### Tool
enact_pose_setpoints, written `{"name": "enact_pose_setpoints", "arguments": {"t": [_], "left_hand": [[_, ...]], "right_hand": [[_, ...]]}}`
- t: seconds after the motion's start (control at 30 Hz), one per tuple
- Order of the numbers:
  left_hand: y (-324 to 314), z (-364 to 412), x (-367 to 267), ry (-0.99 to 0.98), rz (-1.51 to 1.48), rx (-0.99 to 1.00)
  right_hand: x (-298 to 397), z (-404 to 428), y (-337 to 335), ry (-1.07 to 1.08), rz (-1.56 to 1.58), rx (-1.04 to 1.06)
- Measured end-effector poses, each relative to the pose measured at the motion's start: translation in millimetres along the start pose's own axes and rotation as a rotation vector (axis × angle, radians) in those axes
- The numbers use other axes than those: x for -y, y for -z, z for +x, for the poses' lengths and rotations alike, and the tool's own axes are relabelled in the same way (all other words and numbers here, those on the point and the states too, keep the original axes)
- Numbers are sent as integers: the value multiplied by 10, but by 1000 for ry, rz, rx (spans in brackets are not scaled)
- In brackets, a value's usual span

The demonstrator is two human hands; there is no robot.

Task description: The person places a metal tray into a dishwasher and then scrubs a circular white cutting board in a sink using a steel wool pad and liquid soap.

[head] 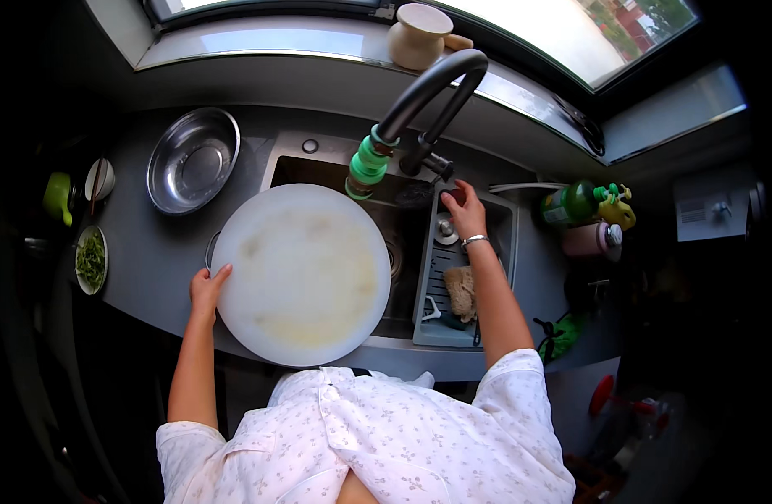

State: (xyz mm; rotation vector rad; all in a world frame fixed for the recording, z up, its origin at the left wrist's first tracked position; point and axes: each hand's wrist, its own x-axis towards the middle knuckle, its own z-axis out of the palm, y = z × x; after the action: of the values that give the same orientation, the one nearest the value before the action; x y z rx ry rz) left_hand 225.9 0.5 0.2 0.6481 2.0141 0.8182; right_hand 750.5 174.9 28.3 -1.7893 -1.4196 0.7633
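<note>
A large round white cutting board [304, 271] lies over the left part of the sink, its face stained yellowish and grey. At its left edge, beside a metal loop handle [212, 251], my left hand [206, 290] grips the rim with the thumb on top. My right hand [468, 213], with a bracelet at the wrist, is at the far end of a grey drain tray [422, 309]. Its fingers close around a small dark reddish pad [453, 196], partly hidden by them. Just left of it is a dark mesh scrubber [414, 194].
A black gooseneck faucet [471, 63] with a green nozzle [368, 160] arches over the sink. The tray holds a tan sponge cloth [460, 291] and a white peeler [431, 309]. Leftward are a steel basin [194, 160] and a bowl of chopped greens [91, 259]; rightward, a green bottle [565, 203].
</note>
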Motion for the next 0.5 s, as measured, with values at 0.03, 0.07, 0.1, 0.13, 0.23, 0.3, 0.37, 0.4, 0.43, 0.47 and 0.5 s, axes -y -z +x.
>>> {"name": "enact_pose_setpoints", "arguments": {"t": [0.03, 0.07, 0.1, 0.13, 0.23, 0.3, 0.37, 0.4, 0.43, 0.47, 0.5], "left_hand": [[-22, 76, 39, -82, 147, -64], [-16, 146, 161, -79, 152, -75], [6, 201, 268, -152, 231, -152], [78, 242, 381, -224, 312, -231], [42, 273, 385, -283, 441, -256], [5, 47, 59, -196, 498, -195], [-2, -131, -154, -183, 556, -193], [18, -186, -195, -303, 646, -262], [21, -230, -227, -424, 736, -328], [45, -263, -269, -417, 737, -335], [53, -289, -308, -462, 690, -315]], "right_hand": [[-107, 39, -9, -63, 79, 6], [-96, 41, -87, -125, 165, 35], [-96, 52, -153, -128, 176, 45], [-85, 85, -230, -91, 185, 41], [-72, 185, -348, -77, 223, 47], [-109, 231, -232, -141, 212, 56], [-43, 238, -259, -166, 197, 56], [-45, 248, -298, -177, 223, 36], [-67, 275, -306, -180, 181, 49], [-59, 294, -324, -182, 141, 63], [-58, 301, -343, -180, 142, 69]]}}
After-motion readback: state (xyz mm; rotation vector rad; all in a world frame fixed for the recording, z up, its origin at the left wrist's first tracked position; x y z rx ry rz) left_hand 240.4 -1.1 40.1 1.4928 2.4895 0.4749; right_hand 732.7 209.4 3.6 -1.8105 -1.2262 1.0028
